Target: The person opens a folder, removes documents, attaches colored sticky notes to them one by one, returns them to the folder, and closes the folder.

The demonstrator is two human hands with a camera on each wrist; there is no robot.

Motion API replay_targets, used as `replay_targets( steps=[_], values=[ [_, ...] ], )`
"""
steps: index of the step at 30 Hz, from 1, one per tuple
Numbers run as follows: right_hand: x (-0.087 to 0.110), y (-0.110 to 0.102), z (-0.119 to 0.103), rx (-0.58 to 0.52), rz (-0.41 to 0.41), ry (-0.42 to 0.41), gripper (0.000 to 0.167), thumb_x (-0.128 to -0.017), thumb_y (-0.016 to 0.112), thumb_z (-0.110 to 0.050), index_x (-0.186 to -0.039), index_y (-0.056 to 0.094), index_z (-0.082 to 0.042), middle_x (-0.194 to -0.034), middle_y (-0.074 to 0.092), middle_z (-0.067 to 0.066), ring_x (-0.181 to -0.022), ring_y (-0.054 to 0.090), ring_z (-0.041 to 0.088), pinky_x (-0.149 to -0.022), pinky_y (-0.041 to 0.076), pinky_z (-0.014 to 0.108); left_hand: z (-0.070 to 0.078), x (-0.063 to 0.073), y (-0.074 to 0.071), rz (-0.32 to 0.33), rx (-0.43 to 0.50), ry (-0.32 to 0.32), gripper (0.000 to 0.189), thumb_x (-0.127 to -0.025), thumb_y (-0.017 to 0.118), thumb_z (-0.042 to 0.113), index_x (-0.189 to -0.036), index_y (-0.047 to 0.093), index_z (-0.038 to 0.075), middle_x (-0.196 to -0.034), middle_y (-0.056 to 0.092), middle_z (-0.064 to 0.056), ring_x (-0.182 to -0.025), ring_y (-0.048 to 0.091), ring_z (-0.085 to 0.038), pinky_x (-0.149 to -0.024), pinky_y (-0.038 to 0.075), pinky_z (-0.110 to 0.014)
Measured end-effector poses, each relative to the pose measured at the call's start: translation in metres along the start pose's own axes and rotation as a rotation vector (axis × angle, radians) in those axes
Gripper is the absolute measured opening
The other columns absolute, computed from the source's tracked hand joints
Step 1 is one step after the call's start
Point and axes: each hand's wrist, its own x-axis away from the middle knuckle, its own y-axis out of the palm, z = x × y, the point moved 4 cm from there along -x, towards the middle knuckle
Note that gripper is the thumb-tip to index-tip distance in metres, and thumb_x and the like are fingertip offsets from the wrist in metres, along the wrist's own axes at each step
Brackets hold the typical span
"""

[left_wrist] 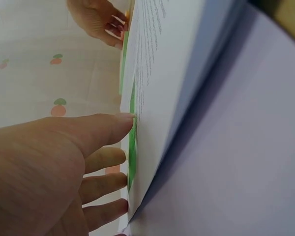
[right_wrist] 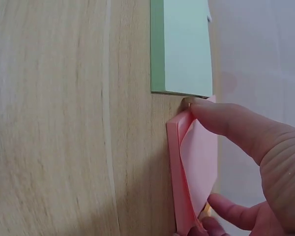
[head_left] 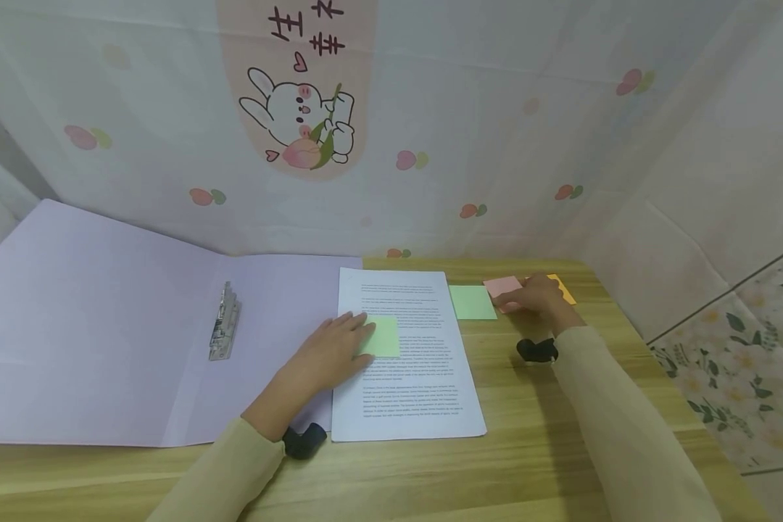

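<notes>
A light green sticky note lies on a stack of printed sheets. My left hand rests its extended fingers and thumb at the note's left part. Farther right, my right hand is at a pad of pink sticky notes. In the right wrist view its thumb and fingers pinch the top pink sheet, which bows up from the pad along one side. Beside the pink pad is a thick green sticky note pad. An orange pad is partly covered by the right hand.
A lilac folder lies spread open on the left, its metal clip near the fold. The sheets overlap its right edge. Behind the wooden table hangs a printed curtain. A patterned wall panel borders the right side.
</notes>
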Motion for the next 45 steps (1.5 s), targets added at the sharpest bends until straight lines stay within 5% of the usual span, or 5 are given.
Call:
replay_targets(
  steps=[5, 9, 12, 29, 45],
  values=[
    [-0.007, 0.0, 0.003, -0.012, 0.02, -0.017, 0.056, -0.082, 0.079, -0.038, -0.096, 0.051, 0.008, -0.086, 0.047, 0.016, -0.085, 0.043, 0.03, -0.077, 0.043, 0.041, 0.0, 0.0, 0.0, -0.004, -0.008, -0.001, 0.057, -0.1, 0.063, 0.03, -0.149, 0.049, 0.006, -0.161, 0.04, -0.017, -0.152, 0.033, -0.039, -0.123, 0.028, -0.06],
    [-0.007, 0.0, 0.004, -0.027, -0.01, -0.016, 0.079, -0.082, 0.08, -0.04, -0.132, 0.05, 0.013, -0.127, 0.057, 0.03, -0.112, 0.054, 0.04, -0.102, 0.048, 0.05, 0.0, 0.002, 0.0, -0.021, -0.007, -0.005, 0.058, -0.101, 0.062, 0.031, -0.151, 0.047, 0.006, -0.163, 0.037, -0.017, -0.153, 0.03, -0.04, -0.124, 0.026, -0.06],
    [-0.006, 0.001, 0.005, -0.04, -0.042, 0.011, 0.107, -0.082, 0.079, -0.043, -0.155, 0.023, 0.011, -0.163, 0.023, 0.03, -0.146, 0.031, 0.045, -0.122, 0.029, 0.057, 0.001, 0.003, -0.001, -0.034, 0.0, -0.006, 0.058, -0.101, 0.061, 0.031, -0.152, 0.045, 0.007, -0.164, 0.035, -0.016, -0.154, 0.029, -0.04, -0.124, 0.025, -0.061],
    [0.005, -0.001, -0.003, -0.101, 0.023, 0.04, 0.098, -0.081, 0.08, -0.033, -0.151, 0.028, 0.012, -0.15, 0.034, 0.034, -0.126, 0.038, 0.042, -0.115, 0.037, 0.054, -0.002, 0.003, 0.001, -0.024, 0.001, 0.001, 0.058, -0.101, 0.061, 0.032, -0.153, 0.045, 0.009, -0.164, 0.035, -0.015, -0.154, 0.028, -0.039, -0.124, 0.025, -0.061],
    [0.003, 0.001, 0.027, -0.301, -0.04, -0.13, 0.071, -0.093, 0.07, -0.027, -0.142, 0.04, 0.015, -0.11, 0.06, 0.004, -0.089, 0.057, 0.008, -0.077, 0.05, 0.017, -0.001, 0.003, 0.0, -0.039, -0.008, -0.001, 0.059, -0.102, 0.059, 0.034, -0.154, 0.043, 0.01, -0.165, 0.033, -0.014, -0.155, 0.026, -0.038, -0.124, 0.023, -0.061]
  ],
)
